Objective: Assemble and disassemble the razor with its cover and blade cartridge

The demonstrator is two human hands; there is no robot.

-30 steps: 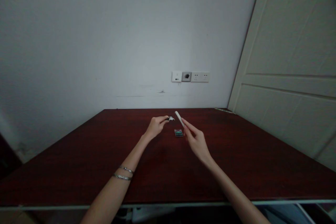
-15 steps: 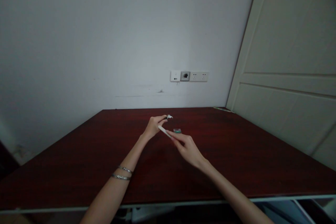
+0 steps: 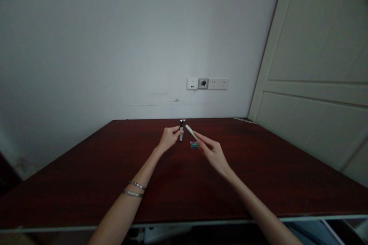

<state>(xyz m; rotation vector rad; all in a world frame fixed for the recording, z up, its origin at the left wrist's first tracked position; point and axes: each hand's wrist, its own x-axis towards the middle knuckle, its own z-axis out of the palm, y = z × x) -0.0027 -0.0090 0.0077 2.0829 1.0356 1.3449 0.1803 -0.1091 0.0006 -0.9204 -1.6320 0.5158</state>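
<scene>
My left hand (image 3: 169, 138) pinches a razor (image 3: 181, 131) upright between thumb and fingers. It has a pale handle, a black neck and a small silvery T-shaped head on top. My right hand (image 3: 214, 155) grips the lower end of a slim white stick-like piece (image 3: 191, 131), whose kind I cannot make out. The piece tilts up to the left, its tip close to the razor but apart from it. Beneath the right fingertips a small clear case (image 3: 194, 145) with green parts lies on the table, partly hidden by them.
The dark red tabletop (image 3: 120, 141) reaches back to a grey wall with sockets (image 3: 217, 84). A pale panelled door (image 3: 316, 84) stands along the right side. A thin strip (image 3: 244, 120) lies at the far right corner.
The razor has turned upright in my left hand. My right hand has moved right, swinging the white piece away from the left hand and over the clear case.
</scene>
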